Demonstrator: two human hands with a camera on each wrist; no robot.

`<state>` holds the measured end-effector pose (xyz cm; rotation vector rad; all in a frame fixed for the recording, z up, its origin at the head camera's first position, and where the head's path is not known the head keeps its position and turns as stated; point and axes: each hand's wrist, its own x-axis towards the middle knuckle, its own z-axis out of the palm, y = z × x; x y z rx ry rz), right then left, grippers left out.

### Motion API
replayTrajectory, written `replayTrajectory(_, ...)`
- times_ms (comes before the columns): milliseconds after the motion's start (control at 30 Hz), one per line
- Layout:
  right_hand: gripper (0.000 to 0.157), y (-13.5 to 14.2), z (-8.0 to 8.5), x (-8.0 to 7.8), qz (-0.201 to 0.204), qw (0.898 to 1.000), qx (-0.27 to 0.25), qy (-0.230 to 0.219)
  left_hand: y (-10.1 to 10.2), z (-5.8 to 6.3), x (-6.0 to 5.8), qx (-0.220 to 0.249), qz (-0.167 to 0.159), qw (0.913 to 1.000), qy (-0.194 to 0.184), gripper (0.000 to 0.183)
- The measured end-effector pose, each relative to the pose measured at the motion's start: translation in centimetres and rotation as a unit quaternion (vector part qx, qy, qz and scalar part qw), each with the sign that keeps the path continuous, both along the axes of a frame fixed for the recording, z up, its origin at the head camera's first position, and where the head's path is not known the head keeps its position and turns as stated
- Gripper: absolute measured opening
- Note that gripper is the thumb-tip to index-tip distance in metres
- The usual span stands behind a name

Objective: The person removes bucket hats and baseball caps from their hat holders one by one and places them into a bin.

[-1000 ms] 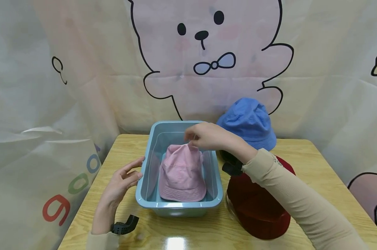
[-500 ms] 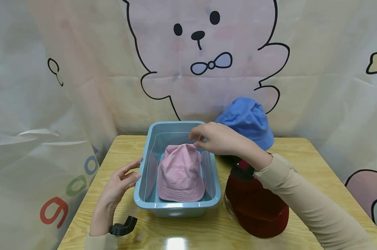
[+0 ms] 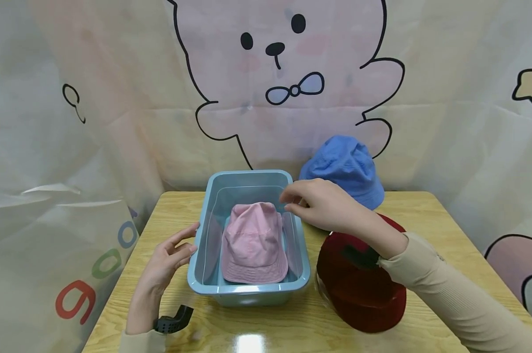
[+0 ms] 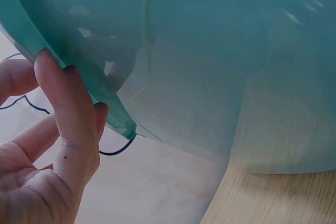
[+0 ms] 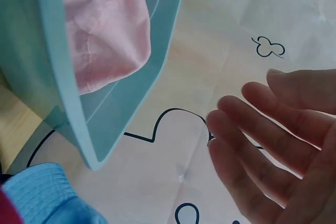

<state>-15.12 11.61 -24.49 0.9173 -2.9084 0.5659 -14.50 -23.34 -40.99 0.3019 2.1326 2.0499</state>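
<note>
A pink bucket hat [image 3: 254, 245] lies inside a light blue plastic bin [image 3: 248, 289], brim toward the near end. At the bin's left rim my left hand [image 3: 166, 260] rests its fingertips with relaxed fingers; the left wrist view has those fingers [image 4: 60, 93] against the rim's outer side. My right hand [image 3: 325, 203] hovers by the far right rim, holding nothing. Its fingers [image 5: 262, 129] are spread and loosely bent in the right wrist view, apart from the bin. Just behind it sits a blue bucket hat [image 3: 345, 166]. A dark red hat [image 3: 358, 294] lies below my right forearm.
All of this stands on a wooden table [image 3: 213, 328] with a glossy top. A cloth backdrop [image 3: 129, 108] with a cartoon bear hangs close behind the table's far edge.
My right hand has moved right, away from the pink hat's crown to the bin's right rim. The left hand stays at the left rim, and the hats keep their places.
</note>
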Motion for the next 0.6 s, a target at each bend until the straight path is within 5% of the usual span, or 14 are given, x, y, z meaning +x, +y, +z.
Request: replayTrajectory(600, 0.013, 3.1, -1.7, 2.9, -0.035, 0.995, -0.087, 0.041, 0.0, -0.2, -0.1, 0.008, -0.007, 0.9999, 0.001, 0.052)
